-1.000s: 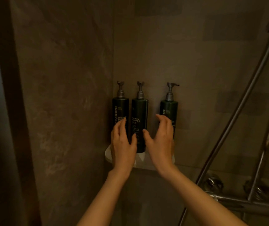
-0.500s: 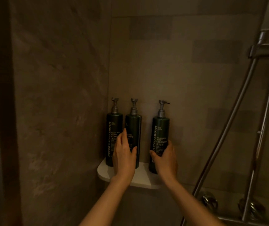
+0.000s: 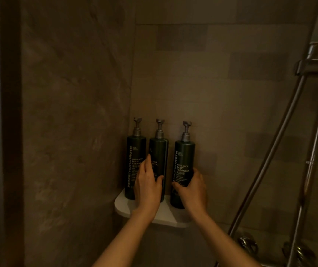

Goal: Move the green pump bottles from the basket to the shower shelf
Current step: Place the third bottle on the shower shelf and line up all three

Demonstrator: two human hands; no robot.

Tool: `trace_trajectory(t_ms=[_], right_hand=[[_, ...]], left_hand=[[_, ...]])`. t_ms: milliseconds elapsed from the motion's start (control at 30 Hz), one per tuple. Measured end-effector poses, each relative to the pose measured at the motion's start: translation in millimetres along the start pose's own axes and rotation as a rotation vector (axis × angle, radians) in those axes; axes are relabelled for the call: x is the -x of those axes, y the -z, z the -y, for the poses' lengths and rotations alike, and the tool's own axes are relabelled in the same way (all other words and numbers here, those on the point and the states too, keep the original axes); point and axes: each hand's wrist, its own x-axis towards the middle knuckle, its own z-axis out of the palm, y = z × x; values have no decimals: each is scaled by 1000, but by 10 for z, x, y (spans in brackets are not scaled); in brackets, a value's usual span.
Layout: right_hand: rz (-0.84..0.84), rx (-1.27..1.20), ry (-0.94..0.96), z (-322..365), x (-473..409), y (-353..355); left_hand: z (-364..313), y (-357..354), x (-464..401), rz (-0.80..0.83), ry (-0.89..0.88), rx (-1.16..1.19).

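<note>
Three dark green pump bottles (image 3: pixel 183 166) carry pale lettering and grey pumps. The shelf (image 3: pixel 124 208) is white. Mottled brown-grey tiles (image 3: pixel 231 93) cover the walls.

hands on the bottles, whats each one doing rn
Left hand: closed around the middle bottle.
Right hand: closed around the right bottle, low on its body.

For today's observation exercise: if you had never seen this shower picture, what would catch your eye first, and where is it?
First, three dark green pump bottles stand upright in a row on a small white corner shelf where two tiled walls meet. The left hand wraps the middle bottle, and the right hand grips the right bottle. At the right edge, chrome shower pipes and a hose rise.
</note>
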Motion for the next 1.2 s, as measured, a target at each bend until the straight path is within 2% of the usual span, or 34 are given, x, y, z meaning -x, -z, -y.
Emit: trace_trajectory(t_ms=[1200], right_hand=[[28, 19, -38, -10, 35, -27]], left_hand=[[12, 20, -27, 20, 7, 25]])
